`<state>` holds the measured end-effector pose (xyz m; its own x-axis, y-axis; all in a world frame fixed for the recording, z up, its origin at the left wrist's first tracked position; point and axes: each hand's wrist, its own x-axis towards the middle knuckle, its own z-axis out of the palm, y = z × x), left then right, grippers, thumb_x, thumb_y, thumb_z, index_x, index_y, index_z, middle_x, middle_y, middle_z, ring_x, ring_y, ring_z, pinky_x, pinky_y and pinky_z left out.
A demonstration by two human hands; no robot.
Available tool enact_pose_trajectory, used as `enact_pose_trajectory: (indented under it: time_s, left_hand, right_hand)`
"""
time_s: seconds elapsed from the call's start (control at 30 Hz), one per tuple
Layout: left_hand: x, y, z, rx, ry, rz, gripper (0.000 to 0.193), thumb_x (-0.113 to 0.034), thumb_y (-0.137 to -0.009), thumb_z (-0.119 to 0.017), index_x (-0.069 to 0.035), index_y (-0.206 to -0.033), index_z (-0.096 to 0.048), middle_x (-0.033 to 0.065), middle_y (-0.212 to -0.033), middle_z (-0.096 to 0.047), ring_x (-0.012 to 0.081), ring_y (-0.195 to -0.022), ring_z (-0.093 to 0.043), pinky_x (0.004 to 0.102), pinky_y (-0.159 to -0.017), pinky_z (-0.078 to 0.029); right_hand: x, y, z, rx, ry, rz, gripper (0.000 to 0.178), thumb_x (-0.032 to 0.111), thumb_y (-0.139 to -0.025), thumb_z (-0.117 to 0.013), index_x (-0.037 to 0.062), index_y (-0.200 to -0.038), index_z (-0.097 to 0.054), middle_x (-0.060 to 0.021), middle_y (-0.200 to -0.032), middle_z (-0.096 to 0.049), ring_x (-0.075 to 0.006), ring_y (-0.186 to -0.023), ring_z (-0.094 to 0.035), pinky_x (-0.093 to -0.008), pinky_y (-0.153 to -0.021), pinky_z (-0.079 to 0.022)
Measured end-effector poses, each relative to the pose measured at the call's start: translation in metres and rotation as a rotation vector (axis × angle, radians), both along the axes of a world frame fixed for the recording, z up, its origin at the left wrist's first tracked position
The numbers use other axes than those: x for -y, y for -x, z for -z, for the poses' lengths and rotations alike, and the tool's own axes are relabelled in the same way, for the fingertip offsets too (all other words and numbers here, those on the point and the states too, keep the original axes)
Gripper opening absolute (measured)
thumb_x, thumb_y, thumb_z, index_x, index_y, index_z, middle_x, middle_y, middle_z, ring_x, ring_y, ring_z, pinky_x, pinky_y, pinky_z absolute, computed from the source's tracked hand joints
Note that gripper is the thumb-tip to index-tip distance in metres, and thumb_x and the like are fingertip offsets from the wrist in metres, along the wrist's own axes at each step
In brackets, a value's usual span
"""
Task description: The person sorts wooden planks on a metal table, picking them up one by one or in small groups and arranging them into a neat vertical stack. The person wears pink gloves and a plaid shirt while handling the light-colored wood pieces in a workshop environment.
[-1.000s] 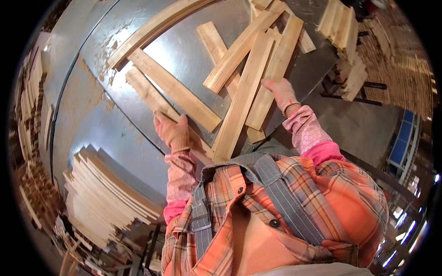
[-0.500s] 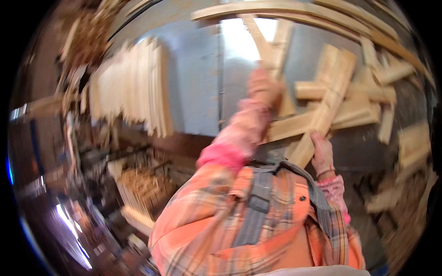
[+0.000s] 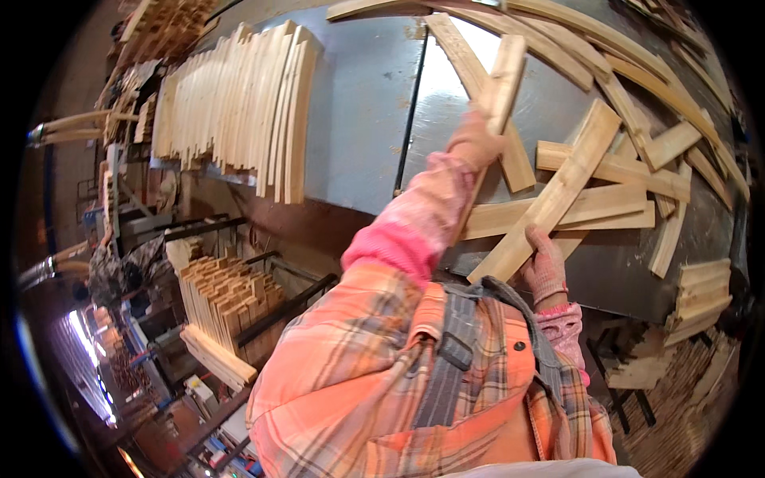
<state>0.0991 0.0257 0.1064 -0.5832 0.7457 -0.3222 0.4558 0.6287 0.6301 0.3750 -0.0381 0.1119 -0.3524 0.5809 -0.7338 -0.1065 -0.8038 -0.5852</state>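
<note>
My left hand [image 3: 476, 145] reaches over the metal table [image 3: 358, 103], its fingers closed round a narrow wooden board [image 3: 507, 80]. The held board crosses over another pale board [image 3: 454, 49], which slants beneath it. Nearer to me, my right hand [image 3: 547, 267] grips the edge of a longer board [image 3: 570, 179] close to its near end, with the thumb on top. That longer board lies slantwise over several others, among them a crosswise board [image 3: 621, 170] and a board below it [image 3: 610, 204].
A neat row of pale boards [image 3: 231, 103] lies at the table's left. Long strips [image 3: 550, 40] run along the far side. Stacked wood [image 3: 227, 291] stands on a rack at lower left. More short pieces [image 3: 701, 295] sit at the right, beside a wood-littered floor [image 3: 677, 398].
My view has turned, so the table and boards appear shifted. My left hand stays on its board, which now appears more steeply tilted; my right hand keeps its grip on the longer board.
</note>
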Motion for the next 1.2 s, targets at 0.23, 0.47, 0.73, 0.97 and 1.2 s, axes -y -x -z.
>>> enact_pose_trajectory:
  time_s: [0.23,0.47,0.73,0.97,1.2]
  left_hand:
    - [0.112,0.155,-0.047,-0.063,-0.019,-0.142,0.061,-0.028,-0.082,-0.079,-0.001,-0.132,-0.057,0.0247,-0.110,-0.070,0.0399,-0.100,-0.071,0.0472,-0.085,-0.058]
    - [0.189,0.322,-0.008,-0.714,0.409,0.069,0.041,-0.028,-0.088,-0.073,0.001,-0.116,-0.064,0.0198,-0.116,-0.065,0.0365,-0.111,-0.065,0.0446,-0.097,-0.054]
    - [0.226,0.371,-0.008,-0.650,0.184,0.035,0.073,-0.028,-0.082,-0.075,-0.005,-0.147,-0.053,0.0158,-0.141,-0.056,0.0347,-0.134,-0.051,0.0461,-0.114,-0.040]
    - [0.232,0.380,0.005,-0.688,0.118,0.045,0.070,-0.032,-0.083,-0.074,-0.005,-0.145,-0.054,0.0167,-0.141,-0.057,0.0368,-0.131,-0.054,0.0466,-0.112,-0.042]
    - [0.204,0.376,0.012,-0.623,-0.135,0.112,0.075,-0.037,-0.083,-0.078,0.001,-0.142,-0.054,0.0237,-0.143,-0.055,0.0410,-0.135,-0.050,0.0484,-0.114,-0.039]
  right_hand:
    - [0.041,0.037,-0.013,0.084,0.052,0.217,0.038,0.020,-0.095,-0.074,-0.0078,-0.120,-0.065,-0.0144,-0.112,-0.069,-0.0246,-0.104,-0.070,-0.0388,-0.085,-0.060]
    - [0.069,0.096,0.009,0.567,-0.154,0.191,0.055,0.036,-0.091,-0.078,-0.0126,-0.116,-0.069,-0.0145,-0.106,-0.073,-0.0258,-0.091,-0.070,-0.0378,-0.082,-0.056]
    - [0.080,0.145,-0.014,0.419,-0.033,0.375,0.041,0.025,-0.094,-0.074,-0.0067,-0.120,-0.069,-0.0120,-0.102,-0.073,-0.0277,-0.091,-0.071,-0.0406,-0.082,-0.057]
    - [0.114,0.223,-0.052,0.856,-0.518,0.151,0.035,0.021,-0.092,-0.070,0.0005,-0.121,-0.071,-0.0089,-0.100,-0.074,-0.0201,-0.089,-0.068,-0.0359,-0.081,-0.055]
    - [0.111,0.375,-0.005,0.832,-0.617,-0.587,0.042,0.031,-0.092,-0.070,0.0052,-0.123,-0.061,-0.0250,-0.113,-0.071,-0.0439,-0.109,-0.069,-0.0516,-0.092,-0.057]
